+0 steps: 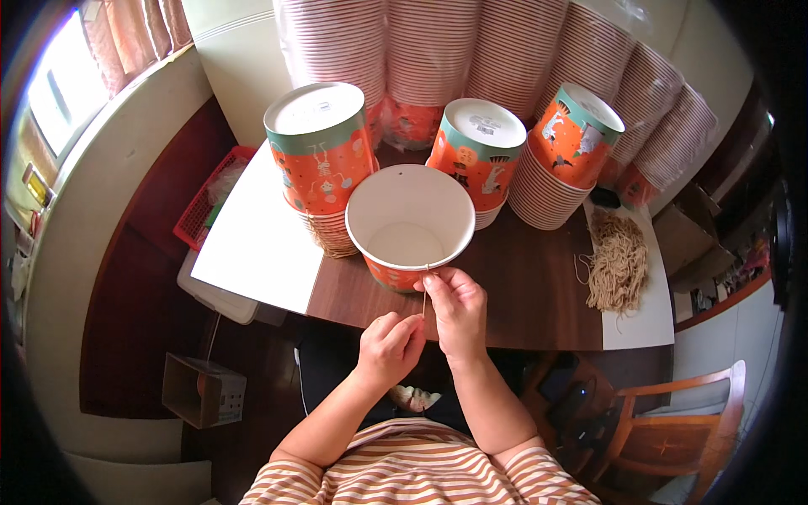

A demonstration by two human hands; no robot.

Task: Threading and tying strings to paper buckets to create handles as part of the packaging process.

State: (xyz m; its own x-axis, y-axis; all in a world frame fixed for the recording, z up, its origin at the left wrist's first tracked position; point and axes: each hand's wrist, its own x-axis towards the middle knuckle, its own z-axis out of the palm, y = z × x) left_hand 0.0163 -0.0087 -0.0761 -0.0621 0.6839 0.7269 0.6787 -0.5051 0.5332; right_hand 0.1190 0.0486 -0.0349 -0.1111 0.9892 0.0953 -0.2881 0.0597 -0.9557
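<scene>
A large paper bucket (411, 206), white inside and orange outside, stands open end up near the table's front edge. A thin tan string (424, 301) hangs from its near rim, seemingly through a small hole. My right hand (457, 311) is closed at that rim, thumb and fingers pinching the string close to the bucket. Lower and to the left, my left hand (391, 347) is closed with the string's lower part between its fingertips. A small dark hole shows on the bucket's far inner wall. The fingertips partly cover the string.
Upside-down stacks of orange and green buckets (324, 164) stand behind, with tall plastic-wrapped stacks (429, 50) at the back. A bundle of tan strings (617, 261) lies at the right. A red basket (195, 206), a cardboard box (202, 391) and a wooden chair (673, 438) surround the table.
</scene>
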